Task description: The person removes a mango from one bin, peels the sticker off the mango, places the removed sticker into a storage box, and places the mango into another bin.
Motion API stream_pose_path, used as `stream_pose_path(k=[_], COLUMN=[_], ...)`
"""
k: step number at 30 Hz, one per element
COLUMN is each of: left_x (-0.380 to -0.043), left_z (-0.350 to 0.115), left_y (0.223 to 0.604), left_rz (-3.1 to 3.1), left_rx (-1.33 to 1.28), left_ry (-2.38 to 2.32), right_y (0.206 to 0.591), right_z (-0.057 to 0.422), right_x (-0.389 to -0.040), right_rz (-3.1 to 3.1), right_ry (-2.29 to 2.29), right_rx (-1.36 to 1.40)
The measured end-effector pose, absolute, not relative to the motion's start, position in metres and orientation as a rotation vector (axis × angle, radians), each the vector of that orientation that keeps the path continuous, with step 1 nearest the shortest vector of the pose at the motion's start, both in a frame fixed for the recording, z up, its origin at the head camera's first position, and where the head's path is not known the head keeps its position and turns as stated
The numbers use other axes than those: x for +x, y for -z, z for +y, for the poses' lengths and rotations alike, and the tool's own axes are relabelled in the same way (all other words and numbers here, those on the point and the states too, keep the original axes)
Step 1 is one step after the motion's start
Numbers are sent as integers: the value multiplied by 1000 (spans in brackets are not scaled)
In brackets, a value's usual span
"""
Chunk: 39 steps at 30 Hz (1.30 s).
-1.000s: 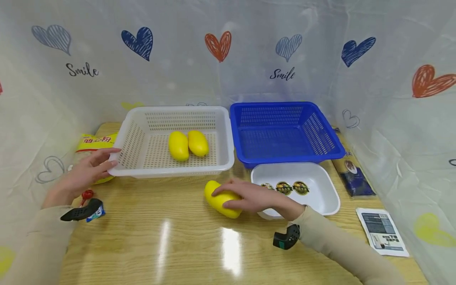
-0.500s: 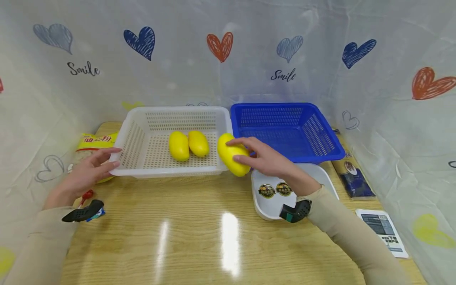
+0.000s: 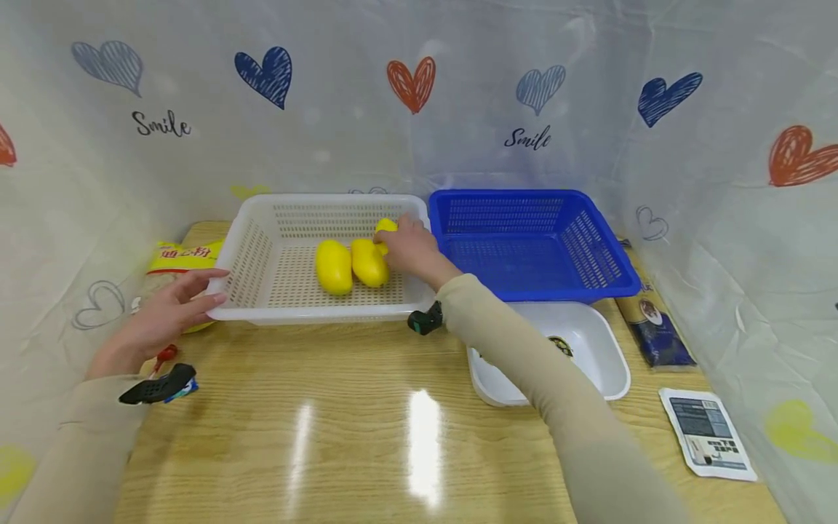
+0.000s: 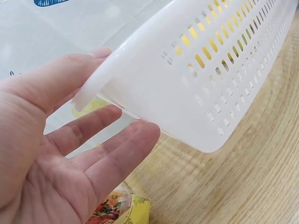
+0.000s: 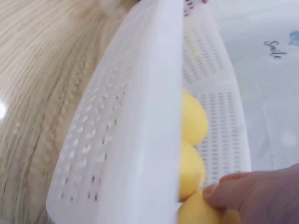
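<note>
In the head view, my right hand [image 3: 414,249] reaches into the right end of the white basket [image 3: 321,314] and grips a yellow mango [image 3: 386,226], partly hidden under the fingers. The right wrist view has the thumb against this mango [image 5: 198,211]. Two more mangoes, one on the left [image 3: 334,268] and one in the middle [image 3: 369,263], lie side by side on the basket floor. My left hand [image 3: 166,309] holds the basket's left end. In the left wrist view its thumb is on the rim [image 4: 126,51] and its fingers are beneath.
A blue basket [image 3: 500,266] adjoins the white one on the right. In front of it stands a white tray [image 3: 592,349], partly covered by my right sleeve. Bags flank the baskets: a yellow one [image 3: 190,255] left, a dark one [image 3: 664,346] right. A flat packet [image 3: 707,433] lies front right.
My right hand has lifted the third mango off the table, carried it up past the basket's right rim and down into the white basket. My left hand stays at the rim.
</note>
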State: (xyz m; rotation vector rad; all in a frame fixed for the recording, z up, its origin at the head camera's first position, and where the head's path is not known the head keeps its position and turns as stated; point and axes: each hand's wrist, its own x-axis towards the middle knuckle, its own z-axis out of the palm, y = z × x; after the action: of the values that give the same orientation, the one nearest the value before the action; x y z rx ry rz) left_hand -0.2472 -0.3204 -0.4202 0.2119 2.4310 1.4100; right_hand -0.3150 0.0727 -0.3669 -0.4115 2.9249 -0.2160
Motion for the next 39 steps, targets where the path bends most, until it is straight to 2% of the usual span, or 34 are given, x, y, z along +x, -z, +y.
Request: stream_pose_path(k=[3, 8, 13, 29, 34, 39], left_x=[-246, -245, -245, -244, -245, -246], left_z=[-322, -324, -324, -323, -325, -326], left_y=[419, 417, 417, 415, 415, 414], left_rz=[2433, 2446, 2456, 2457, 2460, 2466], left_rx=[221, 218, 193, 183, 181, 191], left_ry=[-1407, -1369, -1337, -1323, -1314, -1305], right_y=[374, 388, 397, 404, 389, 350], right_z=[61, 55, 55, 57, 62, 89], right_x=[-320, -332, -340, -338, -337, -322], right_rz=[2877, 2708, 2547, 2310, 2415, 2530], right_ry=[212, 561, 861, 1201, 1061, 993], right_rx=[-406, -376, -226, -146, -284, -523])
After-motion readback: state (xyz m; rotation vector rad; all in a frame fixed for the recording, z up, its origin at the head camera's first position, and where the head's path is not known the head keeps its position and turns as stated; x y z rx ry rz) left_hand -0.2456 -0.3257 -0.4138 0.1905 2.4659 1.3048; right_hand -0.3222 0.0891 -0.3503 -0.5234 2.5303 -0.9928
